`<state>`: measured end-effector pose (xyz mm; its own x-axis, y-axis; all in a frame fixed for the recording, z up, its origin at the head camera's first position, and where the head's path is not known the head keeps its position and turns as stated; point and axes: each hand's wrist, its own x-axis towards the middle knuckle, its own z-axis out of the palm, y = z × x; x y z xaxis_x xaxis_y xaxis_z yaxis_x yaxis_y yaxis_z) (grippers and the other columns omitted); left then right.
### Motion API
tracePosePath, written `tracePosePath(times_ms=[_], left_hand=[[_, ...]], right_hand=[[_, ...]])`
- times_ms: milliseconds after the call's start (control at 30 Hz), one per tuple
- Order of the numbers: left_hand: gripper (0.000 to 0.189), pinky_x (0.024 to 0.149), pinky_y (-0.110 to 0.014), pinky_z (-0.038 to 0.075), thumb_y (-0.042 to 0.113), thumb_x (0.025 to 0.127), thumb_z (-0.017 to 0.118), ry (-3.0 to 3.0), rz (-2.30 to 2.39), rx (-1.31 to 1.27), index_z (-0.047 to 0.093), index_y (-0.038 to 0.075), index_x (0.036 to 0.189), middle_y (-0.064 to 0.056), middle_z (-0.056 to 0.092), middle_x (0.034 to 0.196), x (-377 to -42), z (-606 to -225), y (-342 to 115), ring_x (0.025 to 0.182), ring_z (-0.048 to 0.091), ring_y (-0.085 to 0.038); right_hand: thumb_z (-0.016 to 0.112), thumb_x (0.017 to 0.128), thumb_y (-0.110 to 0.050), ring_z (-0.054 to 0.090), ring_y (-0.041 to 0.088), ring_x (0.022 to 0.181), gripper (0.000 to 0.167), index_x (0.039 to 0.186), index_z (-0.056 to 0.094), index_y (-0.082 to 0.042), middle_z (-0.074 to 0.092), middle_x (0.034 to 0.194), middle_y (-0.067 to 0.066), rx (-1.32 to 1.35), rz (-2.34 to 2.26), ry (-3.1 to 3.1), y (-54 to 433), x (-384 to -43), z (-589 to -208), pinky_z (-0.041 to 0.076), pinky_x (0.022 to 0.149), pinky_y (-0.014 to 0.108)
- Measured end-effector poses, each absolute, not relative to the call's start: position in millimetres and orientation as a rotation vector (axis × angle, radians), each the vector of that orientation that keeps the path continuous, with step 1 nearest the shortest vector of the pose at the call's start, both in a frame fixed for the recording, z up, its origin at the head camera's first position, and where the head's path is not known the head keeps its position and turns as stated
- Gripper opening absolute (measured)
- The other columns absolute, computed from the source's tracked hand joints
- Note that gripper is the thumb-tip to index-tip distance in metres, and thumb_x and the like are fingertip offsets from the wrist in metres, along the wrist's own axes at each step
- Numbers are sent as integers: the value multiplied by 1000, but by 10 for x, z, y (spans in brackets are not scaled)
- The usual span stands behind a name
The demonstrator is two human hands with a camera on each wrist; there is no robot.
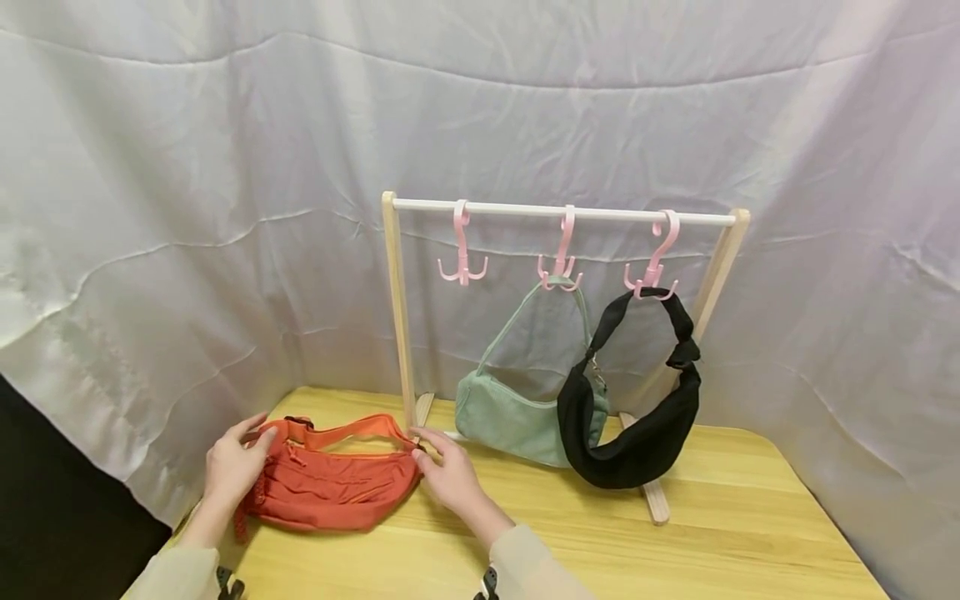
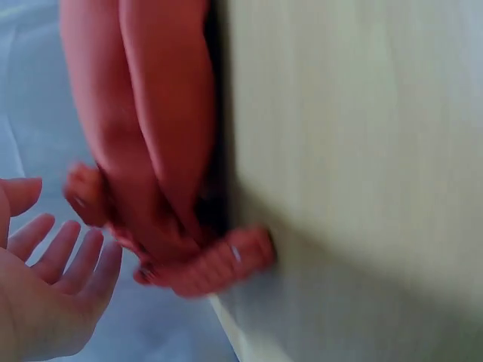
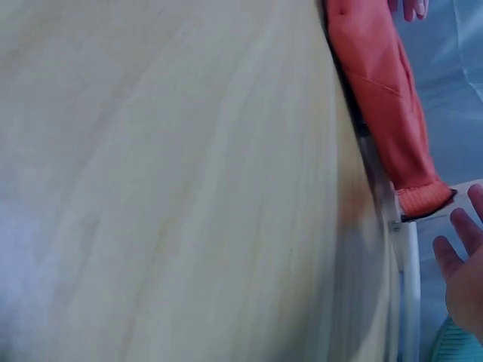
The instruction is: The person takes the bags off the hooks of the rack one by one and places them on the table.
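Note:
An orange-red waist bag lies on the left part of the wooden table, its orange strap looped along the top. At the bag's left end is my left hand; in the left wrist view its fingers are spread and loosely bent beside the gathered cord, gripping nothing. My right hand is at the bag's right end, thumb and fingers apart around the corner. Seen from the right wrist, those fingers reach out close to the bag's dark-edged end; whether they touch it I cannot tell.
Behind stands a wooden rack with a white bar carrying three pink hooks. A green shoulder bag hangs from the middle hook, and a black knotted bag from the right one, partly overlapping it. Grey curtains surround the table.

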<state>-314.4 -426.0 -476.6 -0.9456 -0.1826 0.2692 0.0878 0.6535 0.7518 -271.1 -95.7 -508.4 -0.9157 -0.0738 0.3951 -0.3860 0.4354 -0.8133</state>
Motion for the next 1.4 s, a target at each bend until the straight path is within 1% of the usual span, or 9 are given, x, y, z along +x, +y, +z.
tracePosePath(times_ms=[133, 233, 300, 400, 500, 800, 1033, 1200, 1400], left_hand=[[47, 104, -57, 43, 28, 104, 67, -2448, -1251, 80, 61, 3, 142, -29, 66, 130, -3048, -4704, -4127, 129, 54, -51], [46, 97, -36, 48, 27, 102, 69, -2360, -1315, 72, 63, 5, 142, -25, 69, 127, -2982, -4656, -4023, 124, 62, -38], [45, 86, -20, 49, 25, 102, 69, -2295, -1396, 56, 64, 7, 142, -13, 75, 123, -2948, -4629, -3947, 112, 69, -16], [43, 72, -5, 47, 23, 101, 70, -2195, -1528, 22, 65, 8, 142, 20, 72, 114, -2903, -4596, -3829, 94, 63, 13], [44, 68, -7, 51, 22, 102, 70, -2121, -1651, -30, 64, 9, 143, 38, 61, 105, -2862, -4561, -3711, 90, 60, 21], [43, 87, -4, 46, 20, 102, 70, -2083, -1687, -143, 64, 13, 144, 25, 67, 122, -2732, -4420, -3402, 101, 60, 17], [43, 92, -7, 47, 14, 103, 68, -2021, -1746, -279, 62, 10, 145, -6, 66, 139, -2667, -4301, -3200, 113, 62, 6], [42, 93, -10, 50, 5, 101, 68, -1936, -1787, -406, 63, 5, 143, -8, 67, 138, -2658, -4224, -3028, 117, 63, -3], [43, 95, -12, 51, 0, 99, 68, -1880, -1799, -534, 63, 2, 142, -18, 62, 141, -2650, -4115, -2789, 118, 60, 1]], right_hand=[[66, 102, -11, 55, 34, 137, 40, 142, 65, -9, 62, 145, 11, 388, 1513, -2338, -900, -2638, -5028, 46, 111, 55], [67, 101, -10, 54, 31, 138, 41, 142, 65, -12, 61, 146, 8, 375, 1556, -2294, -861, -2588, -4962, 46, 112, 53], [68, 101, -11, 54, 30, 138, 41, 141, 66, -14, 61, 147, 7, 369, 1571, -2263, -832, -2553, -4916, 46, 112, 50], [68, 101, -14, 54, 30, 139, 41, 142, 65, -12, 60, 148, 8, 380, 1600, -2210, -783, -2501, -4843, 45, 114, 47], [68, 101, -13, 53, 29, 140, 41, 142, 64, -9, 60, 148, 7, 394, 1630, -2153, -734, -2441, -4772, 43, 115, 42], [67, 102, -12, 55, 25, 138, 41, 143, 64, -9, 59, 150, 5, 458, 1598, -2043, -581, -2256, -4587, 45, 113, 40], [67, 102, -8, 56, 23, 137, 42, 143, 62, -6, 59, 150, 5, 501, 1535, -1985, -468, -2109, -4433, 46, 113, 38], [66, 101, -2, 55, 27, 138, 41, 142, 63, -3, 60, 148, 7, 552, 1464, -1919, -386, -2053, -4326, 47, 112, 36], [64, 100, 4, 54, 24, 139, 41, 140, 62, 1, 61, 147, 12, 599, 1410, -1848, -276, -1990, -4143, 48, 111, 35]])
